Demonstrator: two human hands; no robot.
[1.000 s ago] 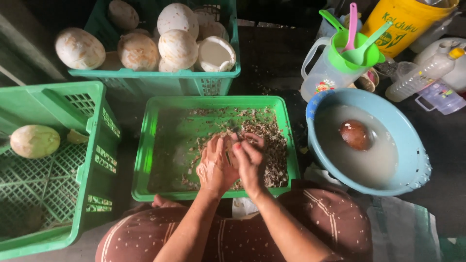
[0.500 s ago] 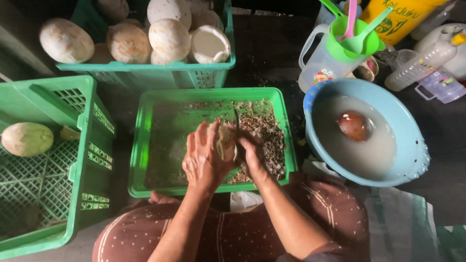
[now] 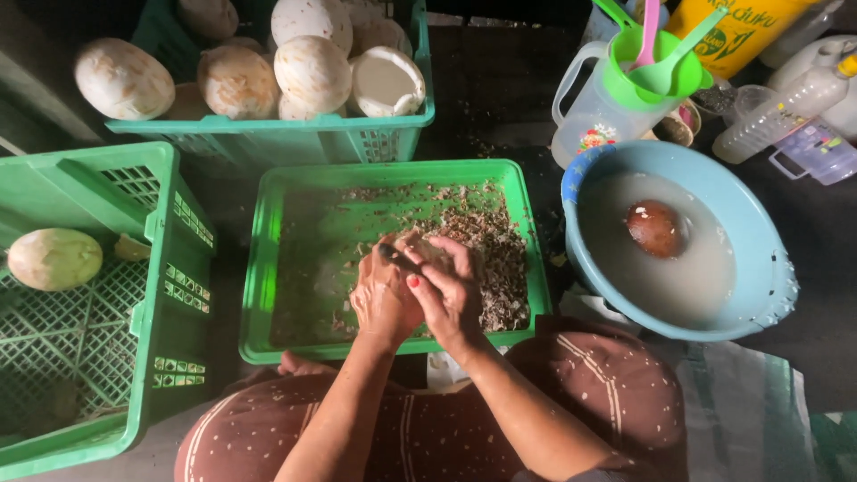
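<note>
Head view: both hands meet over the green tray (image 3: 295, 268), a little below its middle. The left hand (image 3: 384, 299) wraps its fingers around a pale coconut (image 3: 427, 253), most of which is hidden under the hands. The right hand (image 3: 451, 295) has its fingers closed on a dark-handled tool (image 3: 397, 259) pressed against the coconut; its blade cannot be made out. Half a second earlier the coconut showed more between the hands and sat slightly further up the tray; now the hands cover it more and lie closer to the tray's near rim.

Brown shavings (image 3: 491, 259) lie heaped in the right half of the tray. Right of the tray stands a blue basin (image 3: 759, 232) of cloudy water with a brown coconut (image 3: 654, 228) floating in it. Beyond the tray, a green crate (image 3: 268, 134) holds several peeled white coconuts (image 3: 312, 67). Left of the tray, another green crate (image 3: 170, 232) holds one pale coconut (image 3: 54, 259). Up and right of the tray stands a clear jug (image 3: 598, 112) with a green lid. The floor is dark and dimly lit.
</note>
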